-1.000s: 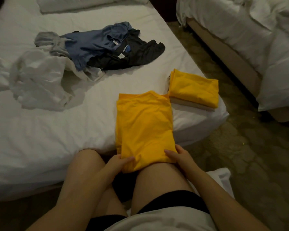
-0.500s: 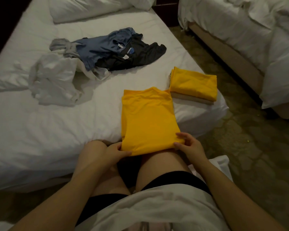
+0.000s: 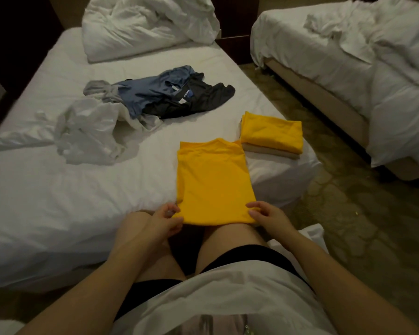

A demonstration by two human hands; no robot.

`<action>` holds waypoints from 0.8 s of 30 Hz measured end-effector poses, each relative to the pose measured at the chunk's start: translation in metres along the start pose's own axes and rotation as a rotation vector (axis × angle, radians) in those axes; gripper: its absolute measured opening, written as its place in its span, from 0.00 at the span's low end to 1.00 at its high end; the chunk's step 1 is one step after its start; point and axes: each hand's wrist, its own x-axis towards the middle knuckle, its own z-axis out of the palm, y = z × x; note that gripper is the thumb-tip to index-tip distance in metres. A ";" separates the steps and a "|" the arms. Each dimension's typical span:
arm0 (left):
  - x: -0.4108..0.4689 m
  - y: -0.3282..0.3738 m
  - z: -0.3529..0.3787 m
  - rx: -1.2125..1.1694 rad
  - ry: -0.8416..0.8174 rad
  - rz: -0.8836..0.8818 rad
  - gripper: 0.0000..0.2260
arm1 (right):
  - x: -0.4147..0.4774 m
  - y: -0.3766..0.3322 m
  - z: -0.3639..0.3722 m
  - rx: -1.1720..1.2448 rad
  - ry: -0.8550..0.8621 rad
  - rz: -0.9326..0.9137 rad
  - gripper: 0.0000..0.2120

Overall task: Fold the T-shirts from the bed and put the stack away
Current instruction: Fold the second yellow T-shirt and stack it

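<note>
Both the left hand [image 3: 163,220] and the right hand [image 3: 267,216] are pinching the near hem of the yellow T-shirt [image 3: 213,180].
Fingers are curling around its near corners, one hand at each. The shirt is lying in a long fold on the bed [image 3: 58,189], at its near edge, with the hem hanging over a knee. A folded stack [image 3: 271,132] is sitting just beyond it to the right, and unfolded shirts [image 3: 155,97] are lying farther left.

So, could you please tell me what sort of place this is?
Probably a hotel twin room: the near bed and the second bed both carry plain white linen, with a strip of patterned carpet between them.
</note>
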 end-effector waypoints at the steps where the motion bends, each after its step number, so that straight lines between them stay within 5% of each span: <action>1: -0.005 -0.001 0.001 0.036 -0.018 -0.022 0.09 | -0.002 0.003 0.001 0.029 -0.063 0.034 0.07; 8: -0.004 -0.006 0.006 0.119 -0.013 -0.135 0.16 | -0.011 0.017 0.006 0.107 0.054 0.043 0.10; 10: -0.003 -0.003 0.007 0.035 -0.038 -0.151 0.10 | -0.012 0.016 0.008 0.147 0.135 0.023 0.09; 12: -0.002 -0.002 0.005 -0.075 -0.035 -0.130 0.05 | -0.010 0.013 0.010 0.132 0.198 -0.031 0.09; 15: -0.003 -0.002 0.002 -0.139 -0.080 -0.086 0.15 | -0.008 0.006 0.009 0.099 0.254 -0.089 0.11; 21: -0.009 -0.003 0.002 0.009 -0.077 -0.003 0.01 | -0.005 0.001 0.002 0.064 0.239 -0.098 0.10; 24: -0.005 -0.001 -0.001 0.064 -0.011 0.090 0.09 | -0.008 0.000 0.000 0.079 0.209 -0.089 0.10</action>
